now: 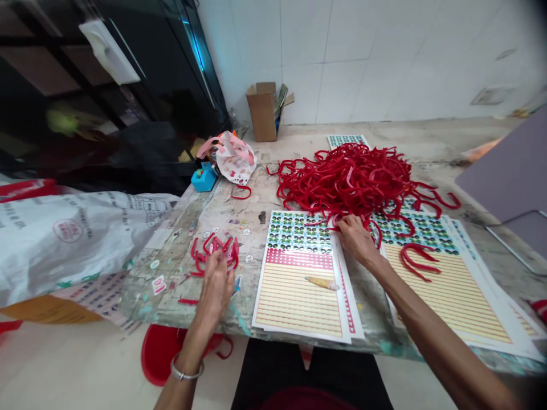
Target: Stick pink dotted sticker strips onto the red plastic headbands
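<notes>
On the stained table [252, 199], my left hand [217, 286] is down at a small cluster of red strips [235, 255], fingers bent together. My right hand [356, 236], fingers curled, is at the near edge of a large heap of red strips [350, 176]. My fingertips are partly hidden, so I cannot tell whether either hand grips a strip. Between my hands, a yellow pointed tool [321, 282] lies on a printed sheet [294, 302].

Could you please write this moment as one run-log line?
left hand: at small red-strip cluster | right hand: at edge of large red-strip pile | printed sheets: on table
</notes>
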Demonstrator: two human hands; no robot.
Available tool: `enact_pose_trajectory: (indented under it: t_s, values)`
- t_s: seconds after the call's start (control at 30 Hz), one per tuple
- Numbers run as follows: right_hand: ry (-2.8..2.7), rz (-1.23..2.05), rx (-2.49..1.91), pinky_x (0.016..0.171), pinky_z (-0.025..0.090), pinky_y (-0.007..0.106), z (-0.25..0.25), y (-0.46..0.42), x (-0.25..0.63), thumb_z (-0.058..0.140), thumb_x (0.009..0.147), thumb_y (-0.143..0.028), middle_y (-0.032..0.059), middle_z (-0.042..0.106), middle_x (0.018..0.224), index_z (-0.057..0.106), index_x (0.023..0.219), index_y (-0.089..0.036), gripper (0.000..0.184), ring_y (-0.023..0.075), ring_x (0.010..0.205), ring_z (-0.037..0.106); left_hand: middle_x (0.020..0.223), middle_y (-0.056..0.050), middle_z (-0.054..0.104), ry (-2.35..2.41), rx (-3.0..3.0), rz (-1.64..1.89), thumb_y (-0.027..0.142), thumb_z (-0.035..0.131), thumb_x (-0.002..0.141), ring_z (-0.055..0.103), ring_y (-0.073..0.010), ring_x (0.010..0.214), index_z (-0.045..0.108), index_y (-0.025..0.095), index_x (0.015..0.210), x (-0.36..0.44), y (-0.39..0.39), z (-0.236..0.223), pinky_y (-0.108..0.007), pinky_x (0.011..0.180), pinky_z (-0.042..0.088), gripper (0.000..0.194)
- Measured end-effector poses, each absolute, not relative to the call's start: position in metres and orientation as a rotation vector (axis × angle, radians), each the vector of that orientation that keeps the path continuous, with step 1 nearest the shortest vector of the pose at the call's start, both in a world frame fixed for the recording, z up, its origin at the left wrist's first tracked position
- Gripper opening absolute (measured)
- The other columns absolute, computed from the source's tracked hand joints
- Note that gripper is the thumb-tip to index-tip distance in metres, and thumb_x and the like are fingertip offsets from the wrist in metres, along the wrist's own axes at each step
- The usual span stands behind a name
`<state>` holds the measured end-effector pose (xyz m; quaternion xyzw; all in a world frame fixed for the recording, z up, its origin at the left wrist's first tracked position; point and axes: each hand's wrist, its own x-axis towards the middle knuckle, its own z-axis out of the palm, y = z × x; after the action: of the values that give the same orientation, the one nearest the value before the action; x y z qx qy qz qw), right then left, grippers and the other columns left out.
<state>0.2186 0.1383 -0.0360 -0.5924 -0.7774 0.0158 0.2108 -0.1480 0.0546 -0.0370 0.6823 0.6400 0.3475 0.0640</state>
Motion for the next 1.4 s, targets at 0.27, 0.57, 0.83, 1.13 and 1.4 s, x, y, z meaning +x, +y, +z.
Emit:
enact_pose_trajectory:
  t_s: [0.27,0.57,0.83,1.13,1.4]
  values:
    - [-2.47,-0.3,-1.462,0.082,0.029,0.044,0.018,0.105,0.198,0.038,0.091,-0.011,0.013,0.058,0.102,0.059,0.113,-0.018,0.03,0.0289,0.096,0.042,0.107,-0.011,0.058,1.623,2.039,1.109,0.017,0.045,0.086,0.056,-0.0226,0.103,0.06,0.015,0.105,-0.086,0.037,0.002,-0.038,0.092,0.045,0.024]
    - [-2.637,0.484,-0.854,0.071,0.037,0.032,0.045,0.07,0.162,0.041,0.091,-0.012,0.0078,0.058,0.088,0.063,0.102,-0.02,0.025,0.02,0.084,0.046,0.086,-0.006,0.068,1.123,1.477,0.841,0.014,0.044,0.085,0.062,-0.0178,0.082,0.067,0.014,0.096,-0.048,0.028,0.022,-0.03,0.077,0.047,0.026]
    - [-2.329,0.995,-0.842,0.072,0.043,0.032,0.033,0.073,0.154,0.041,0.094,-0.025,0.0061,0.06,0.088,0.06,0.107,-0.021,0.023,0.0187,0.081,0.053,0.083,-0.005,0.065,1.184,1.313,0.914,0.016,0.051,0.081,0.059,-0.016,0.076,0.065,0.014,0.091,-0.059,0.02,0.019,-0.028,0.073,0.046,0.018]
    - [-2.094,1.408,-0.965,0.053,0.035,0.023,0.018,0.083,0.159,0.043,0.092,-0.038,-0.002,0.053,0.067,0.065,0.095,-0.019,0.028,0.011,0.057,0.044,0.094,-0.007,0.063,1.13,1.756,0.825,0.01,0.045,0.084,0.057,-0.0182,0.094,0.068,0.018,0.095,-0.075,0.013,0.008,-0.03,0.086,0.042,0.026]
    - [-2.051,1.547,-0.995,0.045,0.03,0.021,0.012,0.092,0.155,0.046,0.089,-0.044,-0.0033,0.048,0.062,0.065,0.098,-0.017,0.034,0.0094,0.05,0.039,0.076,-0.006,0.063,1.056,1.959,0.661,0.017,0.046,0.088,0.057,-0.0169,0.073,0.068,0.016,0.087,-0.064,0.006,0.021,-0.027,0.068,0.041,0.022]
